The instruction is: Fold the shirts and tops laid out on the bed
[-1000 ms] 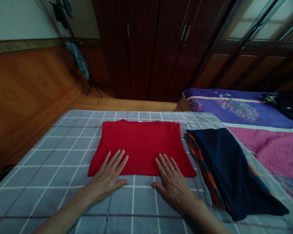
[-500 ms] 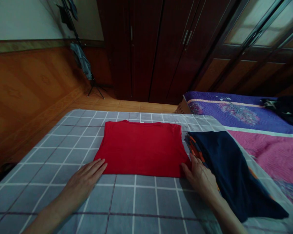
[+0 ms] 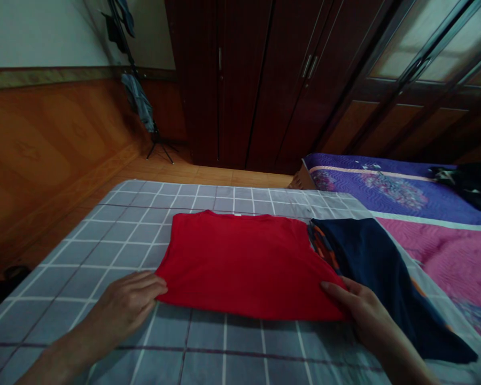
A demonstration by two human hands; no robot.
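A folded red shirt (image 3: 244,262) spans the middle of the grey checked bed cover (image 3: 116,240), its neckline at the far side. My left hand (image 3: 132,299) pinches its near left corner. Its near right corner is between the thumb and fingers of my right hand (image 3: 356,302). The near edge is slightly raised, with a shadow beneath it. Beside the shirt on the right lies a dark blue garment (image 3: 388,283) with orange parts, partly behind my right hand.
A purple and pink quilt (image 3: 444,246) lies at the right, with a black item (image 3: 473,184) on it. Beyond the bed stand a dark red wardrobe (image 3: 240,91) and, to its left, a rack with hanging clothes (image 3: 138,101).
Both hands have closed on the shirt's near corners. The shirt has come nearer, its near edge lifted and its right corner drawn out to the right. The view has shifted slightly.
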